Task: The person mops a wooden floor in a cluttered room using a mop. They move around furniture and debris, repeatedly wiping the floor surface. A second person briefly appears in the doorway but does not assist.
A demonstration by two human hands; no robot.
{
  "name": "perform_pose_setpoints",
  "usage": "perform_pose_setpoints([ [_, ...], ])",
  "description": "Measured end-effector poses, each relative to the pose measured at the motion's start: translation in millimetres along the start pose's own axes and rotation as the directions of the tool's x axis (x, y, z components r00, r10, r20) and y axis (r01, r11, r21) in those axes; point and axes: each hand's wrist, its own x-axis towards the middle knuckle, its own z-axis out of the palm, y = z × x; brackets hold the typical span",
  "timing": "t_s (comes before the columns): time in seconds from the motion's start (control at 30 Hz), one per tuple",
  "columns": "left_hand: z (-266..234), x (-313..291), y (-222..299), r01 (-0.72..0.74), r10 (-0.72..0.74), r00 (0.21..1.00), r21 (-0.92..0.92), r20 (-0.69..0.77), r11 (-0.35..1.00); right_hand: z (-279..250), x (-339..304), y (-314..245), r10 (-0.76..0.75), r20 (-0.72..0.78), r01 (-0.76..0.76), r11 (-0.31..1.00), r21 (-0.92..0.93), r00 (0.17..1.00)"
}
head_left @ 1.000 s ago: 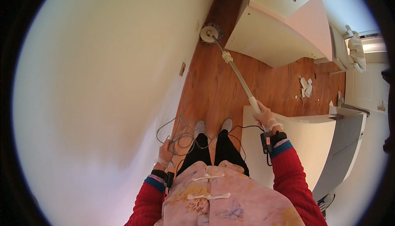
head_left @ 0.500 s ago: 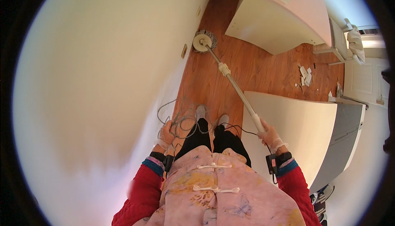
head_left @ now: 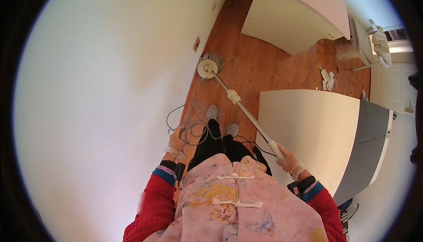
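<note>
My right hand (head_left: 288, 160), in a clear glove, is closed round the white grip at the near end of a mop (head_left: 251, 117). The metal pole slants away to the left. Its round white head with grey strands (head_left: 208, 68) rests on the wood floor beside the foot of the wall. My left hand (head_left: 176, 141), also gloved, is closed on a loosely coiled grey cable (head_left: 194, 125), whose loops hang in front of my legs. Part of the left fingers is hidden behind the cable and the hand itself.
The white wall (head_left: 110, 87) runs close along my left. A white panelled piece of furniture (head_left: 291, 17) stands ahead, and a pale cabinet (head_left: 308, 127) is close on my right. White scraps (head_left: 327, 80) lie on the floor (head_left: 273, 68) near a chair (head_left: 362, 41). A dark cord passes by my legs.
The mop head has come nearer along the wall, and my right hand has drawn back slightly. My left hand still holds the cable.
</note>
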Motion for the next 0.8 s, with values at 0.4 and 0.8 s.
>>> perform_pose_setpoints([
  [0.4,-9,40,2,-0.017,0.018,0.999,0.032,-0.028,0.999,-61,-17,-14,0.025,0.023,-0.027,0.998,0.060,0.999],
  [0.8,-90,-6,-14,0.066,-0.064,0.995,0.024,-0.078,0.998,-50,25,-94,-0.071,-0.095,0.085,0.985,0.152,0.993],
])
